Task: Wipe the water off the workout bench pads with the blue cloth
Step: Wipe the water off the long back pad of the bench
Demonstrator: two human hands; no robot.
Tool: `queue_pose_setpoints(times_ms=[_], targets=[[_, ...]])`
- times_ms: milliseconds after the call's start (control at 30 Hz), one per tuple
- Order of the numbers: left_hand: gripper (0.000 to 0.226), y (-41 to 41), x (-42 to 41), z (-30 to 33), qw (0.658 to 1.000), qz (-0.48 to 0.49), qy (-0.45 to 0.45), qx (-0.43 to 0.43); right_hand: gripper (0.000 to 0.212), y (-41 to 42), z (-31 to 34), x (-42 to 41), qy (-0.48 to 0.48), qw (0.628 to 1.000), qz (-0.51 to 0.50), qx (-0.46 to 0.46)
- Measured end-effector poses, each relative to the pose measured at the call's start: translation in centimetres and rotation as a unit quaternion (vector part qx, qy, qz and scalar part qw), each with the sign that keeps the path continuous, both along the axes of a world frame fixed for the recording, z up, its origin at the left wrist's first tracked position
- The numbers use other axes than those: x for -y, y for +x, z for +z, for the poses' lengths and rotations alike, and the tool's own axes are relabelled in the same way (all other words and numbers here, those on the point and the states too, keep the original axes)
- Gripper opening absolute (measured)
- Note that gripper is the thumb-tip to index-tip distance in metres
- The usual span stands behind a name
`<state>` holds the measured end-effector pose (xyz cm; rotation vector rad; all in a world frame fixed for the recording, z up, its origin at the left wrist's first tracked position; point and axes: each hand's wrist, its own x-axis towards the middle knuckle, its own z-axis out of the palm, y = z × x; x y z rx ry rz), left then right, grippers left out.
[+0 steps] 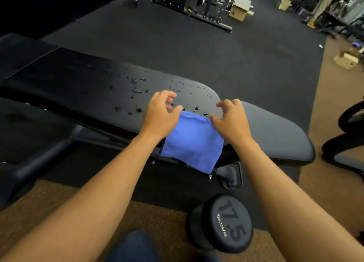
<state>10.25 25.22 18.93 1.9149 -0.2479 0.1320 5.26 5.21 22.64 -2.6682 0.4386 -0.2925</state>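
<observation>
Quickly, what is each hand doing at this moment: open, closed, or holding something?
Left hand: pinches the top left corner of the cloth.
Right hand: pinches the cloth's top right corner.

The cloth (192, 141) is plain blue with no pattern. The long pad (78, 80) is black, with a grey shine at its right end, and it is spotted with dark drops (137, 92). The short pad (275, 131) is dark grey. The mat (197, 51) under the bench is black. The carpet (59, 200) at the near edge is brown and speckled. The dumbbell (226, 224) is black, with grey "17.5" and white "PROGRESS" on its end. The boxes (239, 10) far away are light brown.
</observation>
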Motion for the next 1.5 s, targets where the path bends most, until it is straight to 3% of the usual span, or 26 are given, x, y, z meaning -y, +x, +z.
queue_pose_setpoints(times_ms=[133,333,600,900,1233,1500], targets=[[0.004,-1.6,-0.2,-1.8,0.994,0.058,-0.094,0.024,0.047,-5.0,-3.8,-4.7,-0.078,0.984,0.134,0.090],[0.007,-3.9,-0.2,-3.1,0.990,0.053,-0.125,0.031,0.085,-5.6,-7.8,-6.3,-0.137,0.979,0.128,-0.074],[0.012,-3.3,0.6,-3.4,0.992,0.063,-0.099,0.056,0.084,0.5,-6.9,-5.2,-0.154,0.975,0.097,-0.127],[0.015,-3.8,1.4,-4.3,0.976,0.097,-0.162,0.103,0.090,7.9,-6.8,-2.9,-0.126,0.979,0.061,-0.146],[0.020,-3.5,0.5,-4.2,0.966,0.057,-0.243,0.066,0.086,17.1,-6.2,-1.3,-0.137,0.975,0.016,-0.173],[0.015,-3.2,-0.1,-3.8,0.966,0.052,-0.252,0.017,0.083,17.4,-5.9,-1.6,-0.132,0.972,0.018,-0.193]])
